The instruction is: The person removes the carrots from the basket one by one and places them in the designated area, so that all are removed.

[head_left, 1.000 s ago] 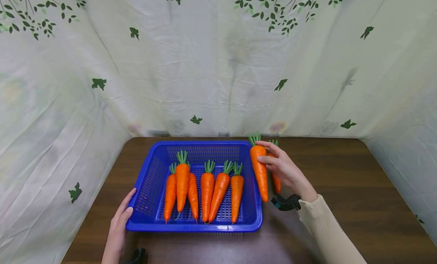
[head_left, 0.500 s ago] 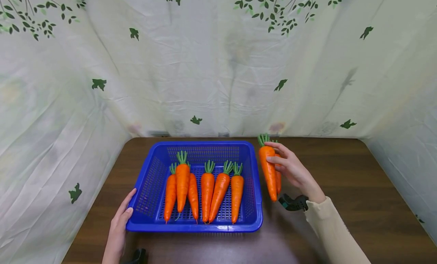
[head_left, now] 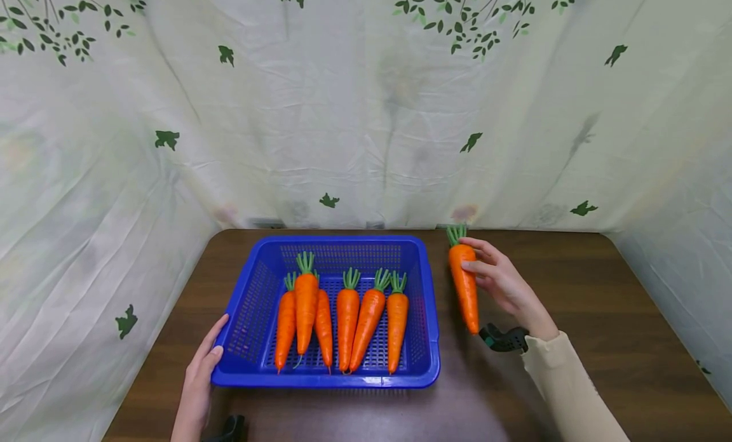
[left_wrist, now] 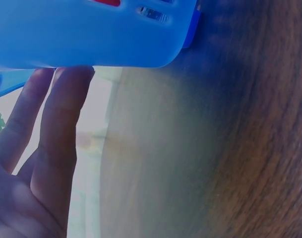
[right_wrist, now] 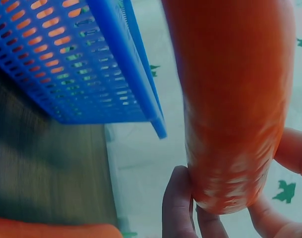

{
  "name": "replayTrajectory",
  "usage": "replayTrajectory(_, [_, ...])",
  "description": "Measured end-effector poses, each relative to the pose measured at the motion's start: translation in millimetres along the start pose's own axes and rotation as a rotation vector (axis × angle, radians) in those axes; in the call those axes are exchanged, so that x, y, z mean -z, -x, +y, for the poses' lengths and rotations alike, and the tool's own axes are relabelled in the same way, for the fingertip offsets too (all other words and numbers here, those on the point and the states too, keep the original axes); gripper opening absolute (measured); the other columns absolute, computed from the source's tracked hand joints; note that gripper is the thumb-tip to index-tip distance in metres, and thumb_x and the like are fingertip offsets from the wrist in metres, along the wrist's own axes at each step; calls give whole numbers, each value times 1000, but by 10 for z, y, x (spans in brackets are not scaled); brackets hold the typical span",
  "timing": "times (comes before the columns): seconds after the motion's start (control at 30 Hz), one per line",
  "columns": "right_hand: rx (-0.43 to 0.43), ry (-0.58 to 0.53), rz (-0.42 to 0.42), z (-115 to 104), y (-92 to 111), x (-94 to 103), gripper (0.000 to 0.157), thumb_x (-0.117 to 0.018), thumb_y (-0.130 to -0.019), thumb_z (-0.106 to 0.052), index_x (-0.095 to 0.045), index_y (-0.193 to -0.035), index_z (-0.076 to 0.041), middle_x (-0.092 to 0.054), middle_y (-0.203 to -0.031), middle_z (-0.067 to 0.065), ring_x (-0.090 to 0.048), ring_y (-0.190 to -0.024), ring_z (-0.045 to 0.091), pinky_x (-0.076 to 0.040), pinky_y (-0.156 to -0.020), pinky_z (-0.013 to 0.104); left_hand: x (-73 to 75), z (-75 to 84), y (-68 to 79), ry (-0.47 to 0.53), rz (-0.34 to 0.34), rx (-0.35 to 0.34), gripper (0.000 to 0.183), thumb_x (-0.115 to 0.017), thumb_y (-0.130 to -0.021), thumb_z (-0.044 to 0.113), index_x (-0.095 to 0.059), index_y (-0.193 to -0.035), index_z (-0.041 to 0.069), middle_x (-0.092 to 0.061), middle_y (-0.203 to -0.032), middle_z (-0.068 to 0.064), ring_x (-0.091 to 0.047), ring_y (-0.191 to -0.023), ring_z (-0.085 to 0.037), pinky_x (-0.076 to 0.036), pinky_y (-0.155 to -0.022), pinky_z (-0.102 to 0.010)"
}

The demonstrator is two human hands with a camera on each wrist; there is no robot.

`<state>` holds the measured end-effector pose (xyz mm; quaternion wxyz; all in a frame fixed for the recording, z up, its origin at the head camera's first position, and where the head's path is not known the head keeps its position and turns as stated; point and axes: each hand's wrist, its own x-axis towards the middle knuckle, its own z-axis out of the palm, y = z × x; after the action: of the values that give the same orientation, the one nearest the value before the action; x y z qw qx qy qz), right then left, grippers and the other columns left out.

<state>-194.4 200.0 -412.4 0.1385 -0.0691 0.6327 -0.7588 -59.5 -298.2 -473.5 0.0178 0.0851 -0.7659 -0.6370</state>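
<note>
My right hand [head_left: 503, 282] pinches a carrot [head_left: 464, 286] with a green top between thumb and fingers, to the right of the blue basket [head_left: 326, 381]. The right wrist view shows this carrot [right_wrist: 235, 99] up close, with fingertips on both sides of its thick end. Another carrot [right_wrist: 51, 229] lies at the bottom edge there; in the head view the held one hides it. Several carrots [head_left: 347, 321] lie in the basket, one on top of two others at the left. With fairly straight fingers, my left hand [head_left: 199, 372] touches the basket's left side near the front corner.
The basket stands on a brown wooden table [head_left: 600, 340]. Behind the table and at both sides hangs a pale curtain [head_left: 366, 112] with leaf prints. A black strap [head_left: 503, 338] sits at my right wrist.
My right hand has carried its carrot rightward, away from the basket's right rim, and the carrot behind it has gone out of sight. My left hand and the basket have stayed put.
</note>
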Motion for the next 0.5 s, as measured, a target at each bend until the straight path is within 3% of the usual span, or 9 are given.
replayTrajectory(0.5, [-14, 32, 17, 54, 44, 149, 47, -51, -97, -6, -36, -142, -3, -43, -125, 11, -55, -100, 19, -49, -83, 30, 2, 6, -26, -20, -2, 34, 49, -32, -104, 35, -27, -152, 25, -16, -156, -16, -26, -134, -36, -38, -81, -12])
